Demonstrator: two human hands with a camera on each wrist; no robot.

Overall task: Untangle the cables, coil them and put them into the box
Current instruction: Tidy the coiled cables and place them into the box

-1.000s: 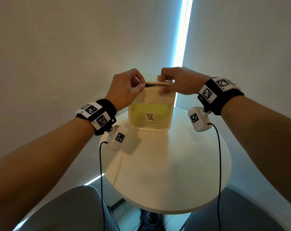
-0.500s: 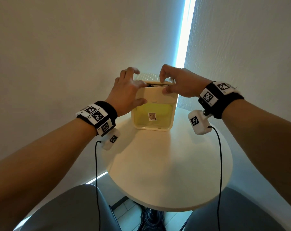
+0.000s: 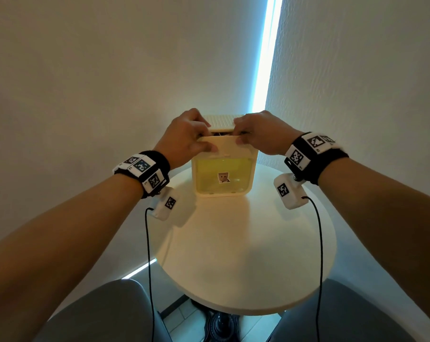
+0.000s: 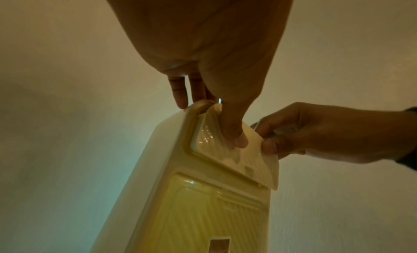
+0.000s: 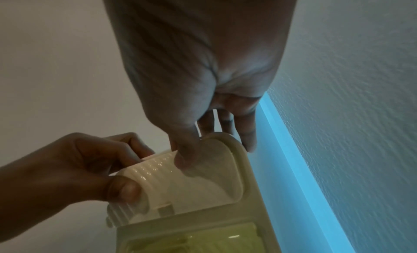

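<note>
A cream plastic box [image 3: 223, 177] with a yellow see-through front stands at the back of the round table [image 3: 233, 262]. Its ribbed lid [image 3: 225, 120] lies on top, and a ribbed front flap [image 3: 225, 145] hangs over the upper front edge. My left hand [image 3: 205, 141] pinches the flap's left end, thumb on its front [image 4: 237, 137]. At the flap's other end my right hand [image 3: 241, 137] pinches it the same way, thumb on the front [image 5: 180, 160]. No cable shows; only a dark gap is visible under the lid.
The box sits close to a wall corner with a bright light strip [image 3: 263, 70]. Black leads [image 3: 147, 243] hang from both wrist cameras over the table's near half. Grey-clad knees [image 3: 98, 314] are below the table's front edge.
Half a second ago my left fingers were spread over the box top; now they pinch the front flap again. My right hand stayed on the flap's right end.
</note>
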